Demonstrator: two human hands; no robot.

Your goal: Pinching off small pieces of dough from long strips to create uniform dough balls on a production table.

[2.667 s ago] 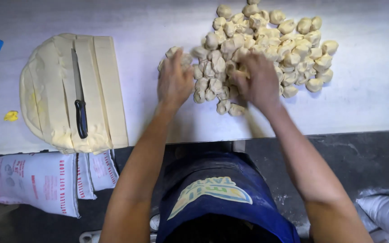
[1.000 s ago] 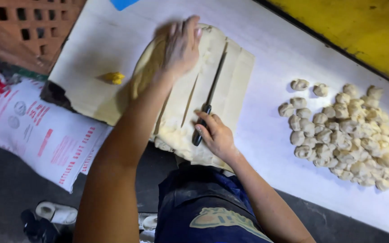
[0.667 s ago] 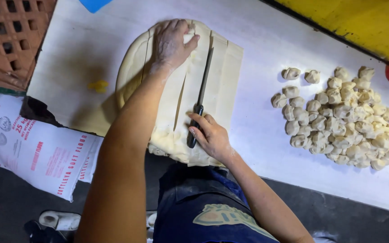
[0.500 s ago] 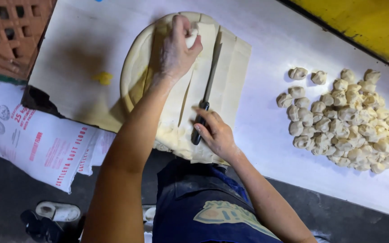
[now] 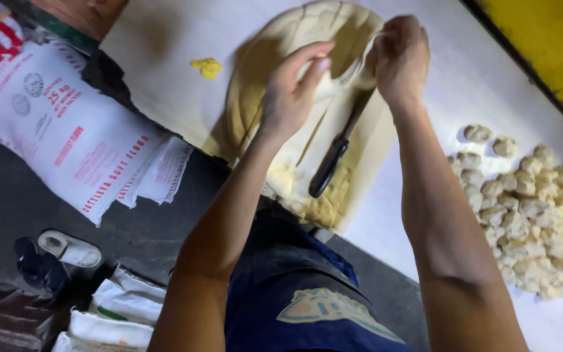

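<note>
Lying against the table [image 5: 164,78] edge, the flour sack [image 5: 66,130] stays within reach. The left hand [image 5: 291,98], fingers loosely curled, pinches the dough strip [image 5: 333,81] lifted off the dough sheet [image 5: 275,78]; the right hand [image 5: 402,58] grips its end at two o'clock. A knife [image 5: 337,153] rests at five o'clock, parked blade-flat.

A knife [image 5: 333,160] lies on the dough sheet [image 5: 262,98] on the table [image 5: 164,58]. Dough pieces [image 5: 529,208] are heaped to its right. A flour sack [image 5: 66,130] lies on the floor left of the table.

Bare forearms without sleeves, dark navy apron with a pale yellow and teal emblem
</note>
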